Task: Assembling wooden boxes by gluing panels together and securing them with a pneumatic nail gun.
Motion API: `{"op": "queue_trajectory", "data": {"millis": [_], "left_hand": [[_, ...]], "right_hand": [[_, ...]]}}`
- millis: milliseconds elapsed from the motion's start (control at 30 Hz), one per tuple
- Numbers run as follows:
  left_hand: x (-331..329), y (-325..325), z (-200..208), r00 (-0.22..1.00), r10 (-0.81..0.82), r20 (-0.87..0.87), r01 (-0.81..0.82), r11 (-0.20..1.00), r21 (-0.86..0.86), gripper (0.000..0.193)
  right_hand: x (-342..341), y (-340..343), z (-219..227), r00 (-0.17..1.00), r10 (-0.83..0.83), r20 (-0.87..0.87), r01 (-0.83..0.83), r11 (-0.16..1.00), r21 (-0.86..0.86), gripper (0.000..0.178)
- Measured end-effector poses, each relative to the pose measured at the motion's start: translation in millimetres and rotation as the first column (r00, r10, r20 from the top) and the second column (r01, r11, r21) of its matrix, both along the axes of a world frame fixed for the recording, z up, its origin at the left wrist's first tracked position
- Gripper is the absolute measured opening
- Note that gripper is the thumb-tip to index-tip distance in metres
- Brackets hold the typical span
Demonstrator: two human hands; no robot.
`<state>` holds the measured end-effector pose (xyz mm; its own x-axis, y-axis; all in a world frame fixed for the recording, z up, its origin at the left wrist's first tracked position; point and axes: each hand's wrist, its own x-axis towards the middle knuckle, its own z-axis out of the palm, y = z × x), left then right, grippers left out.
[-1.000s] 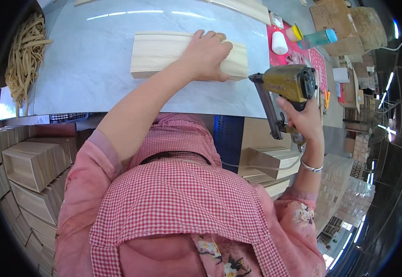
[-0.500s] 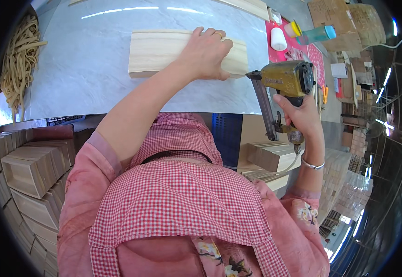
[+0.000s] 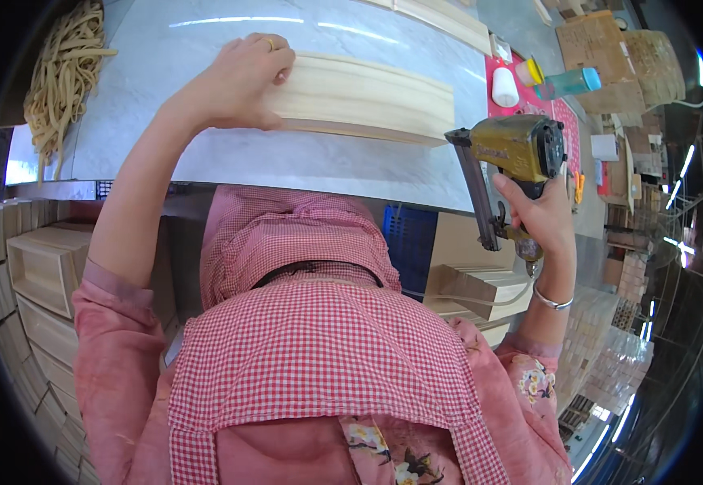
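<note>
Lying crosswise, the wood (image 3: 368, 90) is being gripped at its left end by the left hand (image 3: 242, 81), the nailer (image 3: 513, 145) near the other end by the right hand (image 3: 547, 214).

Table top: grey-white marbled sheet (image 3: 153, 65), glossy, strip-light reflections toward far side
Middle to right: pale wooden piece (image 3: 368, 93), lying flat, long side roughly along near edge
Far edge: long pale wooden length (image 3: 440, 20), partly cut off by view
Left end: heap of tan strips (image 3: 65, 73), some hanging down; whether it rests on the top, cannot tell
Right end: pink cover (image 3: 500, 111), just beside the marbled sheet
On cover: white bottle (image 3: 505, 87), yellow-lidded container (image 3: 531, 73) beside it, teal bottle (image 3: 566, 83) near that
</note>
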<state>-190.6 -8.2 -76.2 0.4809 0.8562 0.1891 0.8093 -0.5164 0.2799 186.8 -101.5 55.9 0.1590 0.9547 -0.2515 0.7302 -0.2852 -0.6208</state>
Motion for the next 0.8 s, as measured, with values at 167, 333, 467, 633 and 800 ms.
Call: {"op": "queue_trajectory", "data": {"millis": [167,333,467,633,800], "left_hand": [[27.9,-9.8,6.3,0.996,0.033,0.080,-0.026,0.995,-0.099,0.048],[52.2,-16.7,2.0,0.993,0.094,0.079,-0.083,0.988,-0.128,0.049],[53.1,-16.6,-0.5,0.991,0.098,0.096,-0.087,0.990,-0.113,0.048],[53.2,-16.7,-5.0,0.988,0.090,0.125,-0.080,0.993,-0.082,0.047],[53.9,-18.3,-7.2,0.984,0.095,0.152,-0.086,0.994,-0.064,0.046]], "right_hand": [[-15.1,7.2,-3.9,0.999,0.043,-0.019,-0.044,0.999,-0.027,0.026],[-20.5,9.3,-7.2,0.999,0.052,-0.009,-0.052,0.998,-0.036,0.026],[-23.5,10.5,-8.2,0.999,0.048,-0.006,-0.048,0.998,-0.045,0.026],[-19.5,8.9,-14.2,0.998,0.040,-0.048,-0.043,0.997,-0.058,0.026],[-20.5,8.2,-15.5,0.998,0.014,-0.063,-0.019,0.996,-0.083,0.025]]}}
